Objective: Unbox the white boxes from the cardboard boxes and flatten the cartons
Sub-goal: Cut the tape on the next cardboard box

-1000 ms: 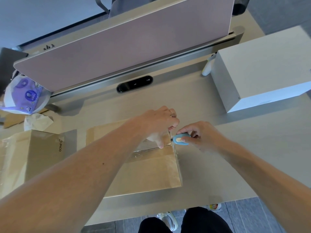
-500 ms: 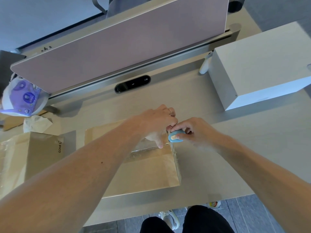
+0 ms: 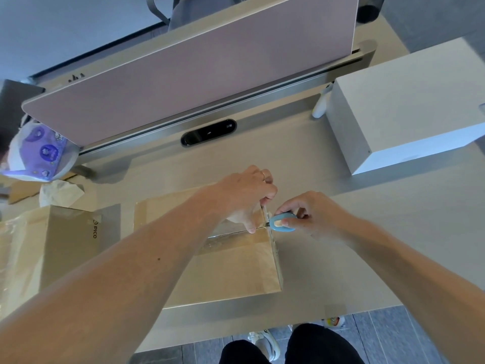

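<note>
- The white box (image 3: 409, 106) is cut off by the right edge.
- The second carton (image 3: 47, 248) is cut off by the left edge.
- Much of the cardboard box (image 3: 236, 266) is covered by the left hand (image 3: 246, 195) and its forearm.
- The blade of the blue cutter (image 3: 282, 222) is too small to be made out.

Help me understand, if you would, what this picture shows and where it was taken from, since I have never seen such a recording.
There is no machine here. A person works with bare hands, and a camera worn on the head looks forward and down, so both forearms reach in from the bottom of the picture. This is the only view.

On the pale desk, right in front of the person, lies a cardboard box sealed with clear tape. The left hand holds it at its right edge, with the thumb on the taped seam. The right hand pinches a small blue cutter at that same edge, apparently to slit the tape.

A second cardboard box stands to the left, and a white box sits at the far right. A pink divider panel runs behind.
</note>
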`<state>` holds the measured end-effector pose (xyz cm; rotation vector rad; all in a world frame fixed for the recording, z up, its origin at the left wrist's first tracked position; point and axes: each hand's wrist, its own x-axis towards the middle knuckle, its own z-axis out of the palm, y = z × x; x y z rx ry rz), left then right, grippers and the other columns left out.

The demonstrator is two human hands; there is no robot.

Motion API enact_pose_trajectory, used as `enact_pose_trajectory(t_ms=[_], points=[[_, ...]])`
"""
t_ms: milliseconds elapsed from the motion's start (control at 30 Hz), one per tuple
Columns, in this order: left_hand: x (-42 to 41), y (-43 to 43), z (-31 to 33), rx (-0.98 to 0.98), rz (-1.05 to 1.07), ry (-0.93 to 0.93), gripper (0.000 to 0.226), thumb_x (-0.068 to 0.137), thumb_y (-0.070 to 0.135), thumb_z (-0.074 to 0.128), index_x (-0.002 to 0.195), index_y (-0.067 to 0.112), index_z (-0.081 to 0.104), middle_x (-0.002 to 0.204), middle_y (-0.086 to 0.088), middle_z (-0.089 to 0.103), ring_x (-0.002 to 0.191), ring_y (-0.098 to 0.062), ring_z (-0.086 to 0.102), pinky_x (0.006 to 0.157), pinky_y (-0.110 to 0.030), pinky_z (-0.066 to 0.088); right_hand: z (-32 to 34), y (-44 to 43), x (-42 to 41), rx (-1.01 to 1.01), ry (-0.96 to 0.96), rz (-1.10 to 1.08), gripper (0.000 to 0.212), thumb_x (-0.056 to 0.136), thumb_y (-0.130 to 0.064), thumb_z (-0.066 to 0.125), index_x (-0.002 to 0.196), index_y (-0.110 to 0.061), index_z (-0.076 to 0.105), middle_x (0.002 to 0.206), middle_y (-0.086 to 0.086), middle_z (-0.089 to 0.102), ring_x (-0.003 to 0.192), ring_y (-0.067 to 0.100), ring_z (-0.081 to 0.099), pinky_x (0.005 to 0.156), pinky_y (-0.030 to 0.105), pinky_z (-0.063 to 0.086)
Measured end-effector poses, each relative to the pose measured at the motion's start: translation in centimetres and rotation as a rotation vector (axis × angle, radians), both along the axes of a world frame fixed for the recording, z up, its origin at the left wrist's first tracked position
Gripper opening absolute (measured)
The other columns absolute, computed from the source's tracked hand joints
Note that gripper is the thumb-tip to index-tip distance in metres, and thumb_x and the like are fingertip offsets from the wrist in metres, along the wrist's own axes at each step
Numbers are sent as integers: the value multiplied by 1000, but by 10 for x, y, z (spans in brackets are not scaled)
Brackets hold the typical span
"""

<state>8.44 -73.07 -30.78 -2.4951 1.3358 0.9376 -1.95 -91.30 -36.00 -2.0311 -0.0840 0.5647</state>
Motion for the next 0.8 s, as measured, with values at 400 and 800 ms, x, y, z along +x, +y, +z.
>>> enact_pose_trajectory(t_ms=[400,800], points=[[-89,52,-6,-250,-243,-18,68,80,59,71,130,22,45,134,3,52,112,-23,54,89,-39,48,-23,1,-43,277,172,-470,12,92,-22,73,102,-25,76,94,1,76,71,24,75,79,47,62],[-100,65,-17,-88,-489,-146,83,78,69,70,136,17,40,135,-3,56,106,-25,52,90,-41,46,-19,26,-68,430,227,-602,22,87,-11,77,105,-23,75,92,2,79,84,19,71,72,18,50]])
